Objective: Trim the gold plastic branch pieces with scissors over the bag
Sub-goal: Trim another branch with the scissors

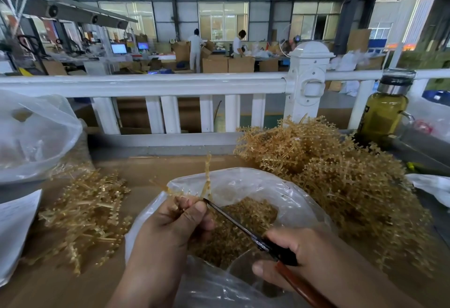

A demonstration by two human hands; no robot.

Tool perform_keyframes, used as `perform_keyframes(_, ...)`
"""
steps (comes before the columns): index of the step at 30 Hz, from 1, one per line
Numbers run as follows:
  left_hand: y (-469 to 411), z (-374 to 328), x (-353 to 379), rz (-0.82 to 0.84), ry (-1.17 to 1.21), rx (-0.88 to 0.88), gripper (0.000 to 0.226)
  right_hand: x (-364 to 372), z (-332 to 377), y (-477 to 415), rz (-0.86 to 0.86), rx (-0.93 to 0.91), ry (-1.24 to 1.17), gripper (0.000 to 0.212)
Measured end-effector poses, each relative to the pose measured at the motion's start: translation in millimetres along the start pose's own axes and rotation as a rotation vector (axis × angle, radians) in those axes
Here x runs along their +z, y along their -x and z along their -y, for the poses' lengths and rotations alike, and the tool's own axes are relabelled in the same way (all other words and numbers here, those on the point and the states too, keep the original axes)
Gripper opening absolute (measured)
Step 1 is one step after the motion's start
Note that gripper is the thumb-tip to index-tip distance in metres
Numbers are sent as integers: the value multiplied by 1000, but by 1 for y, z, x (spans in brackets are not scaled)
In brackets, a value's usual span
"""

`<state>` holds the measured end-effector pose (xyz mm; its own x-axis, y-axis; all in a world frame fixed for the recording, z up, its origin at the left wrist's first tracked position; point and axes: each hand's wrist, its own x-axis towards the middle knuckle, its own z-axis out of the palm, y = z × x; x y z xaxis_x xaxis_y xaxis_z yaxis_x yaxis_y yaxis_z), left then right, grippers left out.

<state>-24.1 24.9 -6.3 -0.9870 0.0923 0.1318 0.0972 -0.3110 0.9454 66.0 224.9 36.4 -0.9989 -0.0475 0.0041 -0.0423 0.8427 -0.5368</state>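
My left hand [177, 225] pinches a gold plastic branch piece [207, 176] that sticks up above the open clear plastic bag [287, 200]. My right hand [299, 256] grips the scissors [241, 226] by their dark and reddish handles. The blades point up-left and their tips meet the branch just beside my left fingers. Small gold trimmings [243, 229] fill the bottom of the bag under both hands. A big heap of gold branches [336, 176] lies to the right of the bag. A smaller, flatter pile of gold pieces [90, 212] lies to the left.
The work surface is brown cardboard [155, 169]. Another clear bag [34, 137] bulges at far left, with white paper [14, 229] below it. A bottle of yellow-green liquid [384, 110] stands at back right. A white railing [170, 83] runs behind the table.
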Motion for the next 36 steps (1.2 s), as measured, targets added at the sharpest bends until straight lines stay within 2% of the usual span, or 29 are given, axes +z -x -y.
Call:
perform_keyframes(6, -1, 0, 1, -8, -11, -14, 12, -2, 1, 3, 26, 18, 2, 31)
perform_keyframes(10, 0, -5, 2, 0, -31, 35, 24, 0, -5, 2, -20, -31, 17, 37)
perform_keyframes(13, 3, -9, 3, 15, -12, 84, 26, -4, -6, -1, 9, -46, -61, 43)
perform_keyframes(17, 5, -11, 2, 51, 82, 81, 20, -3, -12, -1, -115, -86, -182, 51)
perform_keyframes(19, 7, -12, 4, 84, 137, 78, 15, -2, -10, 2, -116, -97, -220, 59)
perform_keyframes(22, 8, -13, 4, 124, 186, 66, 15, 2, -3, 5, -80, -104, -155, 65)
perform_keyframes(26, 11, -13, 7, 167, 198, 75, 14, 6, 6, 7, -56, -90, -60, 61)
perform_keyframes(30, 12, -12, 8, 166, 246, 42, 11, 6, 7, 7, -108, -79, 24, 65)
perform_keyframes(36, 14, -12, 13, 174, 301, -14, 13, 5, 5, 6, -123, -100, 66, 59)
